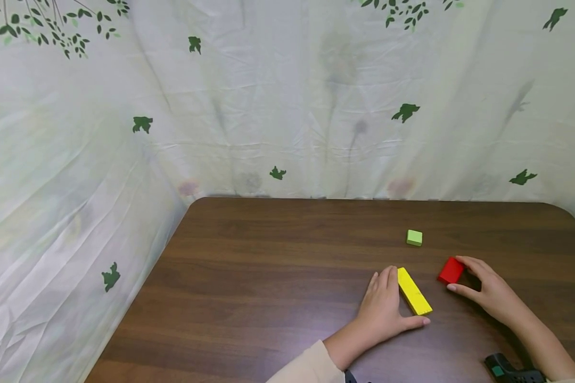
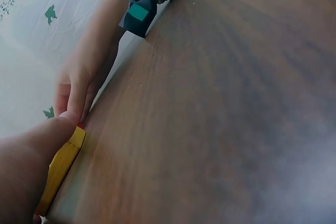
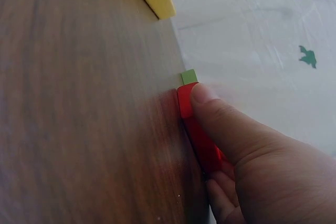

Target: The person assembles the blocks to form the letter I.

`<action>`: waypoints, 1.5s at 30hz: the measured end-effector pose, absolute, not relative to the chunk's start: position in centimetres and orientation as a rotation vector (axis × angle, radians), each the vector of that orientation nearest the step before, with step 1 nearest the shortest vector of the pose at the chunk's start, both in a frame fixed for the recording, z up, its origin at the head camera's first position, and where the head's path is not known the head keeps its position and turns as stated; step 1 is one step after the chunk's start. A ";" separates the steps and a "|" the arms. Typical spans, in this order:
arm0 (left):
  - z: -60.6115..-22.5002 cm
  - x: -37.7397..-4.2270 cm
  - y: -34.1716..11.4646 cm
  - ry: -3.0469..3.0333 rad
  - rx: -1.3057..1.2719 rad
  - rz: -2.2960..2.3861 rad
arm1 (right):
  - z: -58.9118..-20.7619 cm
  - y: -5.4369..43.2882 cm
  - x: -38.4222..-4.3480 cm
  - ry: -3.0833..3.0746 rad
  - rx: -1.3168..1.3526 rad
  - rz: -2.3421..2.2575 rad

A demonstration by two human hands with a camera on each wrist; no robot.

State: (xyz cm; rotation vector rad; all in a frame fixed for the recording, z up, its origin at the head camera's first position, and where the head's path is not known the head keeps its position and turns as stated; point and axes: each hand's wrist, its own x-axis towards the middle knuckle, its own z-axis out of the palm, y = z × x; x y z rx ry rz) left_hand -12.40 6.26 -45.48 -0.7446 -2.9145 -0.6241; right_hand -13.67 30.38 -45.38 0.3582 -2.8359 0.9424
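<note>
A long yellow block (image 1: 414,291) lies at a slant on the brown table. My left hand (image 1: 382,308) spans it lengthwise, fingers against its far end and thumb at its near end. In the left wrist view the thumb overlaps one end of the yellow block (image 2: 62,166), and a fingertip shows at the other. To the right, my right hand (image 1: 495,295) pinches a red block (image 1: 451,270) between thumb and fingers. The right wrist view shows the thumb pressed on the red block (image 3: 201,139). Beyond both hands sits a small light-green block (image 1: 414,238).
The wooden table (image 1: 268,255) ends at the back against a pale curtain (image 1: 287,96) printed with green birds and leaves. Another pale curtain stretch (image 1: 52,213) hangs along the left side. A black device (image 1: 512,368) with a green patch is at the right wrist.
</note>
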 end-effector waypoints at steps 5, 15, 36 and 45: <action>-45.5 -12.6 6.5 -2.906 -0.732 -0.593 | -45.4 30.4 -13.7 -2.848 0.348 0.950; -45.5 -12.8 6.5 -2.864 -0.740 -0.592 | -45.5 30.4 -13.8 -2.840 0.355 0.950; -44.8 -12.6 5.8 -2.627 -0.942 -0.880 | -45.6 30.5 -13.7 -2.816 0.377 0.948; -44.6 -12.9 4.5 -2.560 -0.996 -0.922 | -45.6 30.6 -13.7 -2.821 0.375 0.953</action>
